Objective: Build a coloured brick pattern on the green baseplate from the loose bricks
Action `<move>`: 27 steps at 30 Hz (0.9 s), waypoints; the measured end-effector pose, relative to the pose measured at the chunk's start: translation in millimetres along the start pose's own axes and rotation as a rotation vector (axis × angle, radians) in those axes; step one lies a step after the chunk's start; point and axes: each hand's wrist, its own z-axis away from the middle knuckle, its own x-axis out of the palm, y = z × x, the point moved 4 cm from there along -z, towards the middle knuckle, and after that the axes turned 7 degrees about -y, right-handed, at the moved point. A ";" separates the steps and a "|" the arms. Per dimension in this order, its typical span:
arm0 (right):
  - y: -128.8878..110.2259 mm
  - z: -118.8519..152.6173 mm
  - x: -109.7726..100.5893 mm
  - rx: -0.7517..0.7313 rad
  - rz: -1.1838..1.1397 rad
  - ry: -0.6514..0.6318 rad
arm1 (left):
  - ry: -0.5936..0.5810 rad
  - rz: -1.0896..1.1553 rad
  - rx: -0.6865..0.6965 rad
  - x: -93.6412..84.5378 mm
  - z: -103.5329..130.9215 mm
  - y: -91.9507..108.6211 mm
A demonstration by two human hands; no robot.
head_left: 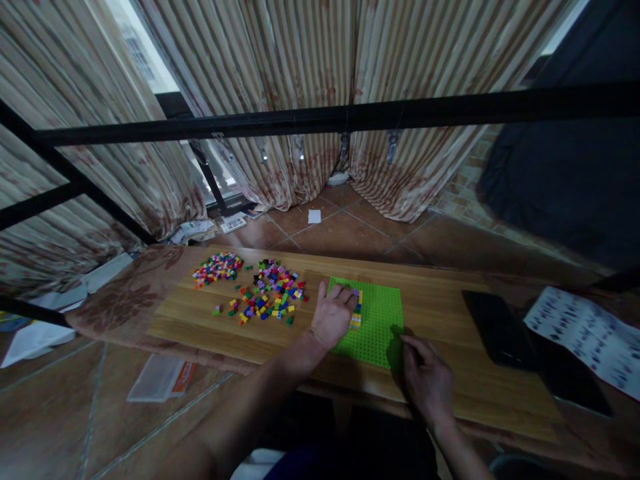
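A green studded baseplate (383, 320) lies on the low wooden table. Near its left side, several small toy bricks (357, 310) in yellow, white, green and purple sit in a narrow block. My left hand (334, 313) is over the plate's left part, fingers curled down beside this block and partly covering it. Whatever its fingertips pinch is hidden. At the plate's right edge is my right hand (427, 377), closed, with thumb and forefinger together close to the rim. I cannot make out anything between them.
Loose bricks (270, 293) are scattered left of the plate, and a denser brick pile (219, 268) lies farther left. A black tablet-like slab (500, 330) and a printed sheet (587, 337) are at the right. Beyond the table runs a black metal bar (320, 120).
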 end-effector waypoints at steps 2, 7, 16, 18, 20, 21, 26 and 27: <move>2.2 0.3 0.6 0.010 -0.003 -0.011 | 0.027 0.032 -0.017 -3.2 2.1 -0.5; 1.9 1.4 -2.1 0.016 0.005 0.003 | 0.171 0.157 -0.151 -21.0 19.3 -19.0; 0.8 -4.7 3.3 -0.039 0.192 0.001 | 0.174 0.514 -0.457 0.0 102.5 -22.9; 3.8 -6.6 6.3 -0.077 0.260 -0.016 | 0.096 0.572 -0.472 12.6 109.7 -5.4; 7.3 -8.2 8.5 -0.095 0.301 -0.046 | 0.072 0.607 -0.490 19.9 111.6 9.5; 8.8 -8.8 9.1 -0.101 0.310 -0.063 | 0.067 0.629 -0.487 21.7 110.9 15.2; 12.4 -11.7 9.3 -0.136 0.339 -0.103 | 0.059 0.747 -0.495 17.5 108.4 23.0; 13.0 -12.8 9.4 -0.143 0.345 -0.111 | 0.058 0.768 -0.491 15.4 109.2 22.4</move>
